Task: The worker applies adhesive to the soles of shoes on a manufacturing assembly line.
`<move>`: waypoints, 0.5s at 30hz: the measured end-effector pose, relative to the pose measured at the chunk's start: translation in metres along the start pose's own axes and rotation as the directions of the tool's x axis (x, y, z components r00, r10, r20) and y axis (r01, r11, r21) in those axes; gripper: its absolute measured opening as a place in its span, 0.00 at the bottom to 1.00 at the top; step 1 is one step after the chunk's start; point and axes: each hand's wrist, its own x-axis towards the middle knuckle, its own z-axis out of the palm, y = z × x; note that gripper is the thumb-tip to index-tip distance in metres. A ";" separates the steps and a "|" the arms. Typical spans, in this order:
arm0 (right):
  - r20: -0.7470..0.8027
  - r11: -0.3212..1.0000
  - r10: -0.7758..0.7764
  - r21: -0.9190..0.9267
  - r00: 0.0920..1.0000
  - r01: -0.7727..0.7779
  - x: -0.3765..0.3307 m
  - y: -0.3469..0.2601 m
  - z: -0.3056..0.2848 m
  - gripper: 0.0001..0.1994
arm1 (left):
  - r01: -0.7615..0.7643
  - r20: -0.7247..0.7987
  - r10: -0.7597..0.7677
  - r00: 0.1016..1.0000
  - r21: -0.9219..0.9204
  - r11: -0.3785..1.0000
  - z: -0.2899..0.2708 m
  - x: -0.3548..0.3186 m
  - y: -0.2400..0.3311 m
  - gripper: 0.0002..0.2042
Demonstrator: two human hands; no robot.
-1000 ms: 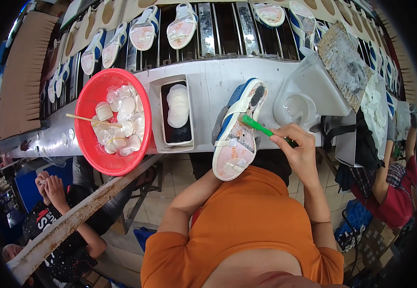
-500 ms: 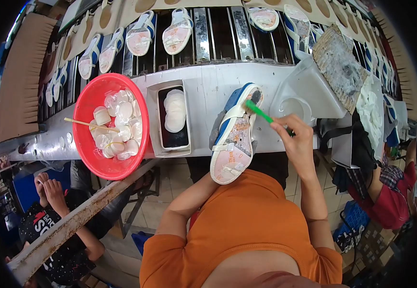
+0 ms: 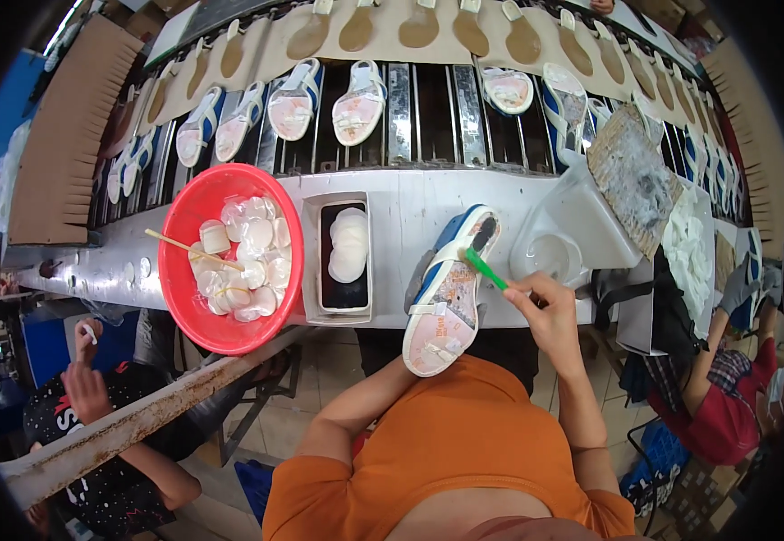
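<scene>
A blue-and-white sandal lies tilted at the table's front edge, toe pointing away and heel toward my orange shirt. My left forearm runs up beneath its heel; the left hand itself is hidden under the sandal, which it supports. Between the thumb and fingers of my right hand is a small green-handled brush. Its head touches the insole near the upper strap, just below a dark patch at the toe. The rest of the insole is pinkish and blotchy.
To the left stand a red basin of whitish discs with a stick, and a white box holding stacked white pads. A translucent container is at right. Sandals line the slatted conveyor behind. Other people sit at both sides.
The brush has moved a little from the toe toward the strap. The dark patch on the insole's toe shows larger. My view has shifted, bringing more of the far conveyor into sight.
</scene>
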 end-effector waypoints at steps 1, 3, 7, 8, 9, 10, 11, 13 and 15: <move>0.017 1.000 -0.006 0.026 1.000 0.006 -0.003 -0.002 0.000 0.05 | 0.005 0.008 -0.005 1.000 -0.017 1.000 -0.001 -0.001 0.000 0.24; 0.056 0.997 0.034 0.067 0.998 -0.037 -0.009 -0.006 -0.001 0.05 | 0.020 0.026 -0.019 1.000 -0.065 0.998 -0.002 -0.002 -0.001 0.24; 0.055 0.995 -0.053 0.083 0.997 0.048 -0.015 -0.015 -0.001 0.04 | 0.041 0.049 -0.034 0.998 -0.142 0.989 -0.006 -0.002 -0.004 0.24; 0.044 0.993 -0.097 0.066 0.994 0.094 -0.016 -0.018 -0.001 0.04 | 0.044 0.055 -0.036 0.998 -0.156 0.987 -0.007 -0.001 -0.004 0.24; 0.028 0.989 -0.139 0.054 0.990 0.137 -0.017 -0.020 0.000 0.04 | 0.050 0.063 -0.040 0.997 -0.170 0.984 -0.007 -0.001 -0.005 0.24; 0.021 0.983 -0.181 0.018 0.983 0.181 -0.019 -0.024 0.001 0.05 | 0.056 0.070 -0.044 0.997 -0.181 0.982 -0.007 -0.001 -0.005 0.24; 0.011 0.976 -0.216 -0.013 0.976 0.217 -0.023 -0.027 0.001 0.05 | 0.055 0.076 -0.042 0.996 -0.187 0.981 -0.008 0.000 -0.005 0.24; 0.015 0.959 -0.274 -0.062 0.962 0.275 -0.027 -0.034 0.002 0.06 | 0.062 0.085 -0.046 0.995 -0.198 0.978 -0.007 0.000 -0.005 0.23; 0.057 0.951 -0.290 -0.098 0.955 0.294 -0.030 -0.038 0.000 0.07 | 0.071 0.091 -0.052 0.994 -0.210 0.975 -0.007 0.000 -0.005 0.23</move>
